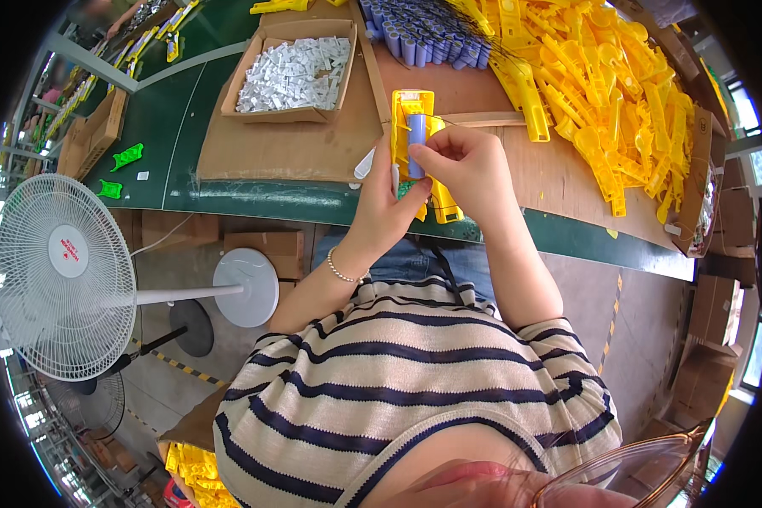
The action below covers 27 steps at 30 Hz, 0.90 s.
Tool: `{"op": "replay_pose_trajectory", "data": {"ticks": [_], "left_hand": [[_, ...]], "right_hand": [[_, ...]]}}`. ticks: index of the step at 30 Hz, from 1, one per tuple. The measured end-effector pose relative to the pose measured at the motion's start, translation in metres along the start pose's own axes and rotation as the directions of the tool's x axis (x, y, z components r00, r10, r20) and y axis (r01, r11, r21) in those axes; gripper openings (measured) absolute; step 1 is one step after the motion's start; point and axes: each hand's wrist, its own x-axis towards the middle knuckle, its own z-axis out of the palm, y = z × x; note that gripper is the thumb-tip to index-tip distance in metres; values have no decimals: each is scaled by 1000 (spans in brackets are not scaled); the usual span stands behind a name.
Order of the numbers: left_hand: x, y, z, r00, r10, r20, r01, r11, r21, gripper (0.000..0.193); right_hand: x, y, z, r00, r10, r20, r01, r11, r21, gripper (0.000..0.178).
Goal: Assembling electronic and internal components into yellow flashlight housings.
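At the table's front edge, my left hand (383, 190) grips a yellow plastic housing (413, 96) along its left side. A blue cylindrical battery cell (416, 131) lies lengthwise in that housing. From the right, my right hand (474, 165) has its thumb and curled fingers on the cell. A dark thin wire runs near its fingers. Below the cell, a bit of green (407, 188) shows between the hands; its kind is hard to make out. Another yellow plastic piece (445, 201) is partly hidden under my right hand.
A cardboard tray (288, 116) of small white parts stands on cardboard at the left. Many blue cells (415, 46) with wires are at the back. Yellow housings (610, 93) are heaped at the right. Two green pieces (128, 157) lie far left, near a white fan (63, 271).
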Motion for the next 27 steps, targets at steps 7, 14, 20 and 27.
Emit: {"op": "replay_pose_trajectory", "data": {"ticks": [7,14,20,27], "left_hand": [[1,10,5,995,-43,-90,28,987,-160,63],[0,11,5,994,-9,-107,-4,992,-130,65],[-3,11,6,996,34,-88,-43,994,-101,64],[-4,11,9,997,41,-68,-58,963,-263,60]], "right_hand": [[3,1,-26,966,103,239,-162,956,244,20],[-5,14,-30,956,21,292,-210,744,635,24],[-7,12,-28,964,90,250,-210,834,510,37],[-23,-4,-24,993,-89,-78,96,991,88,34]]}}
